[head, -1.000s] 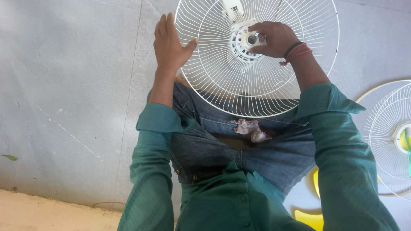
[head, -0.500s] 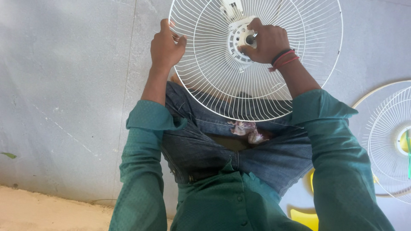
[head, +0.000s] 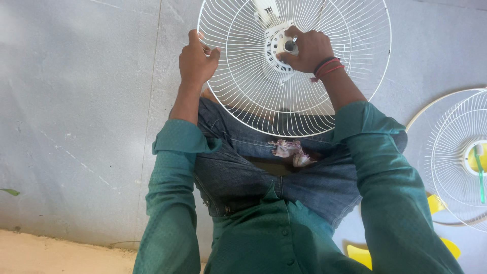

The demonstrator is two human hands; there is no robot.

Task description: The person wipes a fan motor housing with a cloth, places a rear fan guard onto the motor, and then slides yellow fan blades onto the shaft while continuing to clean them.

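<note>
A round white wire fan guard (head: 324, 96) lies across my knees over the grey floor. My left hand (head: 197, 60) is closed on its left rim wires. At the guard's centre sits a white plastic hub (head: 275, 48) with a round hole, and my right hand (head: 306, 49) grips the hub there, fingers curled around a small white part. Red and black bands circle my right wrist. A crumpled pinkish scrap (head: 291, 152) rests on my lap between the jeans.
A second white wire guard (head: 451, 157) with a yellow centre and a green stick lies on the floor at the right. Yellow plastic pieces (head: 361, 253) show beside my right leg. A pale strip of ground (head: 61, 253) runs along the bottom left.
My left hand went from flat against the guard's rim to closed around the wires. My right hand turned at the hub, and the guard shifted slightly left.
</note>
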